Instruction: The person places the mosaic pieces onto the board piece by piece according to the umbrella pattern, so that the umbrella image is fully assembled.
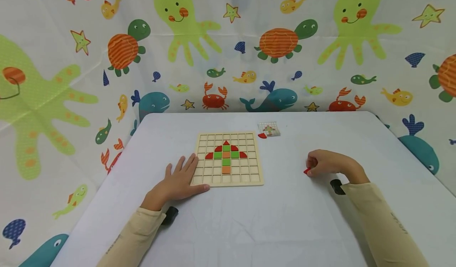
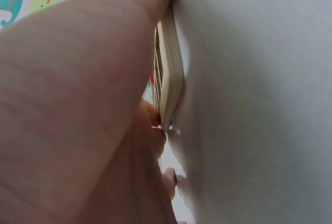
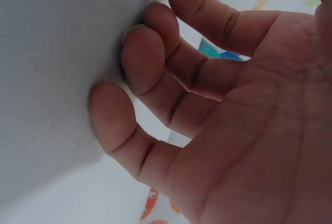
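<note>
A square wooden grid board [image 1: 246, 176] lies on the table, with red, green and orange pieces set in its cells in an arrow-like pattern. My left hand [image 1: 179, 182] rests with spread, straight fingers against the board's left side, its thumb along the near edge. The left wrist view shows the board's pale side [image 2: 174, 79] beside that hand. Over on the right, my right hand [image 1: 329, 164] pinches a small red piece [image 1: 306, 171] at the tabletop. In the right wrist view its bent fingers [image 3: 145, 60] reach the cloth; the red piece is hidden there.
Behind the board's far right corner lies a small picture card [image 1: 269, 129] showing a similar pattern. Another red piece [image 1: 262, 135] lies by the card's near left corner. A white cloth covers the table [image 1: 228, 227], and a patterned curtain [image 1: 228, 49] hangs behind it.
</note>
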Demonstrator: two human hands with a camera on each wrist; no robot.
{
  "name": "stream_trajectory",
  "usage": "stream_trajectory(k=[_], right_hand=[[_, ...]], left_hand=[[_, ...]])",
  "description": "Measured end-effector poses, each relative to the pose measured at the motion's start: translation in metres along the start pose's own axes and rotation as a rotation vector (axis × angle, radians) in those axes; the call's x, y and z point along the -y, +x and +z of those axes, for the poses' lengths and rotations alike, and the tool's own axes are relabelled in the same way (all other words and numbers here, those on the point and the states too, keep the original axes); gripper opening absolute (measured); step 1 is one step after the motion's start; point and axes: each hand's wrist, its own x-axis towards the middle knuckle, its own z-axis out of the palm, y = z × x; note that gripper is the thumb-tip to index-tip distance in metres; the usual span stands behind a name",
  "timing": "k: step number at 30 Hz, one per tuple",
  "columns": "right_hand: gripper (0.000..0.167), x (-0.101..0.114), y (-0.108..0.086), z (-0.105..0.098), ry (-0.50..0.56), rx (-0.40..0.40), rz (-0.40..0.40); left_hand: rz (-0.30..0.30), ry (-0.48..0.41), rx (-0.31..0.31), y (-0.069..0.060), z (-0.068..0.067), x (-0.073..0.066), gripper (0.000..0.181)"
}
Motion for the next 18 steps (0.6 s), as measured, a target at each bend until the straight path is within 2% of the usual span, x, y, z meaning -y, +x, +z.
stream_trajectory(k=[13,18], right_hand=[[0.014,0.0004,0.0052,0.0007,0.009,-0.013,-0.022],[0.012,-0.0007,0.0089,-0.0002,0.099,-0.055,-0.027]], left_hand=[[0.006,0.003,-0.001,0.0012,0.001,0.0018,0.117],[0.007,0.012,-0.003,0.0012,0.0008,0.0014,0.117]])
